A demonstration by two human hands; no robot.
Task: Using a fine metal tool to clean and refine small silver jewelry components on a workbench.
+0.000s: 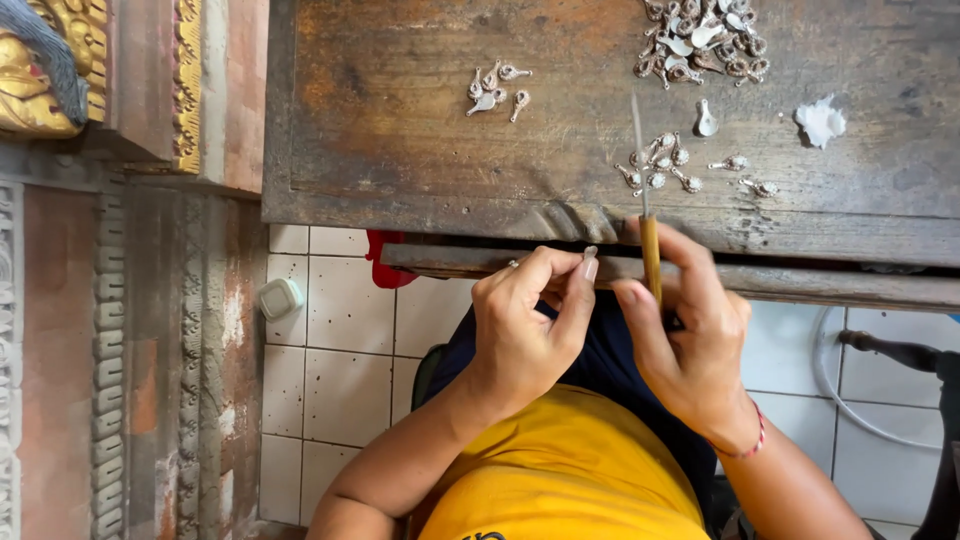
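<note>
My right hand (690, 340) grips a thin tool (650, 255) with a yellow wooden handle. Its slim metal blade reaches up over the worn wooden bench (400, 150), toward a small cluster of silver pieces (660, 165). My left hand (525, 325) sits just left of it with the fingers curled shut and thumb and forefinger pinched against the bench's front ledge (450, 258). A small silver glint shows at its knuckles, and whatever it pinches is hidden. The two hands nearly touch.
More silver pieces lie on the bench: a heap (700, 40) at the top right and a few (495, 90) left of centre. A white scrap (820, 120) lies at right. Below are a tiled floor (340, 350), a carved wall (110, 350) and a white hose (830, 380).
</note>
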